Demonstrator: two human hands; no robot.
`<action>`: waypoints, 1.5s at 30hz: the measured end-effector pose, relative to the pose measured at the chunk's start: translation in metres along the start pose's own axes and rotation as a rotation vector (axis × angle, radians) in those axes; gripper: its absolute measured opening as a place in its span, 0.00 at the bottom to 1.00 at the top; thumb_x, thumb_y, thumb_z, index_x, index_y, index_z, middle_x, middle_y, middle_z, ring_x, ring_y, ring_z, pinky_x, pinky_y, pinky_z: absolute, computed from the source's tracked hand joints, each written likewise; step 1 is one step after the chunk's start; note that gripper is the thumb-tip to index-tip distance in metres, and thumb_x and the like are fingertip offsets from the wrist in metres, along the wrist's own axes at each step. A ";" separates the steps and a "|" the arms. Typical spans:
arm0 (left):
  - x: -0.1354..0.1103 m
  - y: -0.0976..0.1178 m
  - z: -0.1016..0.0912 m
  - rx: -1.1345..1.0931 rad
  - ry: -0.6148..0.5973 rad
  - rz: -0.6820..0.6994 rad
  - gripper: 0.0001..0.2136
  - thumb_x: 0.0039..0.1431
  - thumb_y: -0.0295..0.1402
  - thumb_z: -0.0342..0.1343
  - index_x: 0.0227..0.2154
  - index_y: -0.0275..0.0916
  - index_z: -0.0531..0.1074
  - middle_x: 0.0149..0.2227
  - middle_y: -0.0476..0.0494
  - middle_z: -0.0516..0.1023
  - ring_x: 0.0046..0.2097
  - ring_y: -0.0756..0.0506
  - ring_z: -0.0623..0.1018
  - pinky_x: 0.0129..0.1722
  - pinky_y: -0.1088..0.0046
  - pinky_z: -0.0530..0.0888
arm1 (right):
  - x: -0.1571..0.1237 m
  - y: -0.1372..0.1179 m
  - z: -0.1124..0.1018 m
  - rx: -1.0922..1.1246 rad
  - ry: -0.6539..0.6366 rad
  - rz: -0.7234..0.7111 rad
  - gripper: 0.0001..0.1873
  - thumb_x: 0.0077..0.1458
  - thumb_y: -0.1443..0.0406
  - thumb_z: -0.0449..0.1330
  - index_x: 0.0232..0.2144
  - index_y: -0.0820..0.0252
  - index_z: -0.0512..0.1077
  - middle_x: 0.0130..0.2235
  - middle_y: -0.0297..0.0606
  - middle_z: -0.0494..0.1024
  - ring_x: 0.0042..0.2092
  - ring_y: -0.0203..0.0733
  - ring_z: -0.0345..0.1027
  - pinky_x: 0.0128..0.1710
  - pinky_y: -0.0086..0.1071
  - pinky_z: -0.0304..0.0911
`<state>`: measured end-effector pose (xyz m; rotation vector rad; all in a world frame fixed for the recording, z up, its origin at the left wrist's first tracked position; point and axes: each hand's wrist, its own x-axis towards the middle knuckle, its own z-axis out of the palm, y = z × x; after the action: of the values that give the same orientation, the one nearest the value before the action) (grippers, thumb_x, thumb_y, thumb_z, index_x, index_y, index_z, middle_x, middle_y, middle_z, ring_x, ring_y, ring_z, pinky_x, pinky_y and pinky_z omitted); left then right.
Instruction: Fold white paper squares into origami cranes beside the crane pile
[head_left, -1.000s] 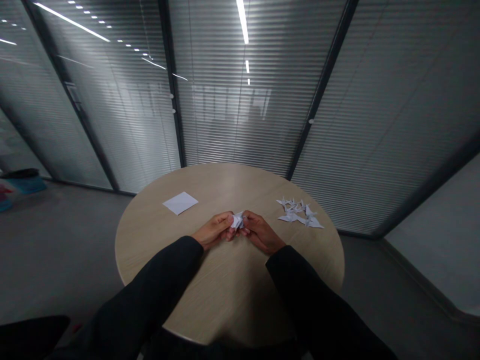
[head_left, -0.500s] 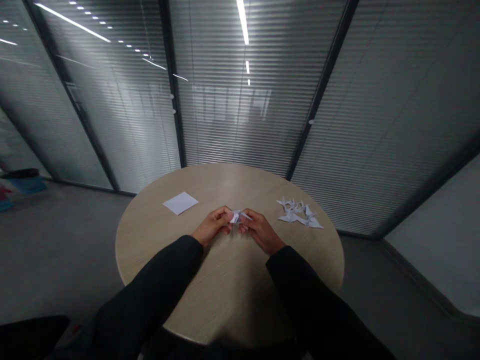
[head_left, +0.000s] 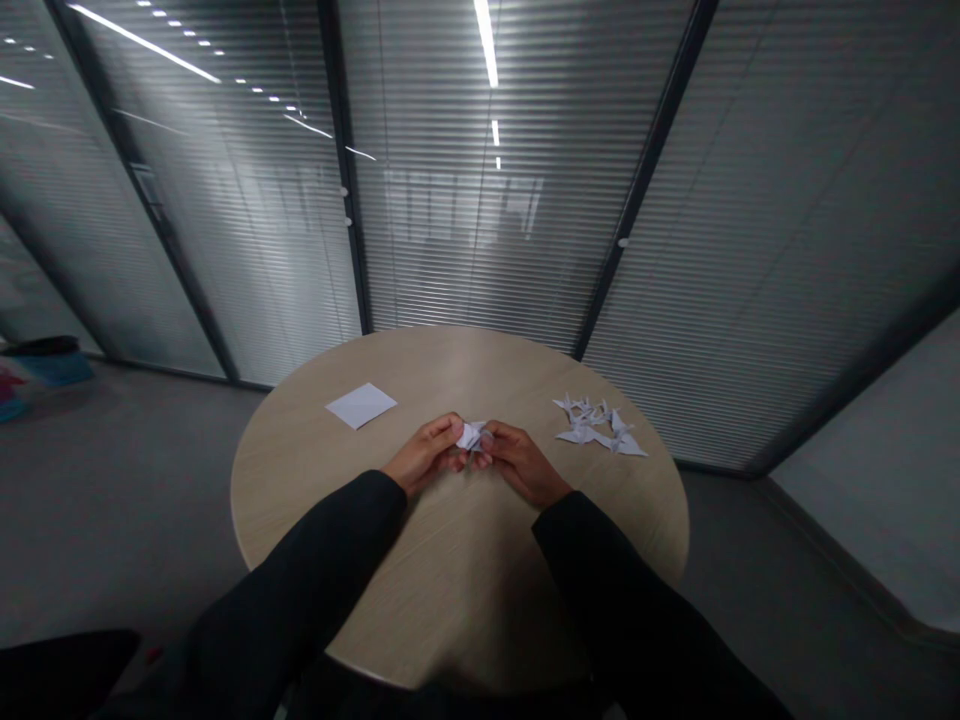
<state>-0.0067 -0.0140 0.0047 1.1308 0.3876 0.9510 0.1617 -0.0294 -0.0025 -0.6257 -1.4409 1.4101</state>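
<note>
A small folded white paper figure [head_left: 471,436], which looks like an origami crane, is held between both hands over the middle of the round table. My left hand [head_left: 430,450] pinches its left side between thumb and fingers. On the other side, my right hand [head_left: 520,460] grips the right part, with the fingertips closed on the paper. The fingers hide much of the folds. Several folded white paper cranes [head_left: 600,425] lie in a cluster to the right of my right hand. Left of my left hand lies a flat stack or sheet of white paper [head_left: 361,406].
The round wooden table [head_left: 450,360] stands close to a glass wall with blinds [head_left: 480,260]. A blue bin with a dark rim [head_left: 56,362] is on the floor at the far left. Part of a dark object [head_left: 67,665] shows at the lower left.
The paper figure has turned slightly between my fingers, and the pointed tip that stuck out at its right no longer shows. Both hands have stayed nearly in place.
</note>
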 end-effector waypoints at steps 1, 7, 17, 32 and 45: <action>0.001 0.001 0.000 0.021 0.035 0.014 0.18 0.46 0.44 0.66 0.25 0.35 0.66 0.20 0.51 0.70 0.21 0.55 0.68 0.20 0.81 0.63 | 0.000 -0.001 -0.001 -0.068 0.027 -0.015 0.15 0.50 0.54 0.64 0.25 0.60 0.71 0.26 0.32 0.71 0.31 0.37 0.64 0.37 0.32 0.58; 0.006 -0.001 -0.010 0.183 0.190 0.054 0.16 0.44 0.42 0.67 0.26 0.35 0.70 0.26 0.50 0.70 0.26 0.54 0.68 0.20 0.81 0.63 | -0.001 -0.006 -0.002 -0.387 0.136 -0.038 0.14 0.51 0.55 0.62 0.25 0.60 0.73 0.25 0.32 0.72 0.31 0.38 0.64 0.37 0.32 0.57; 0.004 0.000 -0.008 0.286 0.068 0.071 0.18 0.46 0.47 0.64 0.25 0.35 0.69 0.24 0.50 0.68 0.25 0.54 0.66 0.21 0.79 0.63 | 0.002 0.003 -0.005 -0.184 0.106 -0.017 0.07 0.50 0.60 0.62 0.29 0.58 0.73 0.29 0.32 0.72 0.32 0.37 0.66 0.36 0.32 0.61; 0.003 0.001 -0.007 0.352 0.046 0.017 0.20 0.46 0.48 0.64 0.27 0.34 0.69 0.22 0.50 0.71 0.21 0.55 0.67 0.21 0.79 0.63 | 0.003 0.005 -0.007 -0.034 0.110 0.043 0.06 0.48 0.61 0.64 0.29 0.57 0.73 0.30 0.34 0.74 0.33 0.39 0.67 0.37 0.33 0.63; 0.000 0.000 -0.002 0.017 -0.020 -0.062 0.19 0.45 0.44 0.66 0.26 0.36 0.65 0.19 0.52 0.68 0.20 0.56 0.65 0.19 0.82 0.60 | 0.003 0.007 -0.005 0.088 0.057 0.059 0.15 0.43 0.55 0.69 0.26 0.60 0.74 0.28 0.34 0.74 0.32 0.37 0.67 0.39 0.32 0.62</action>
<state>-0.0078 -0.0130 0.0042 1.1370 0.4135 0.8825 0.1634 -0.0231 -0.0092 -0.6518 -1.3186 1.4817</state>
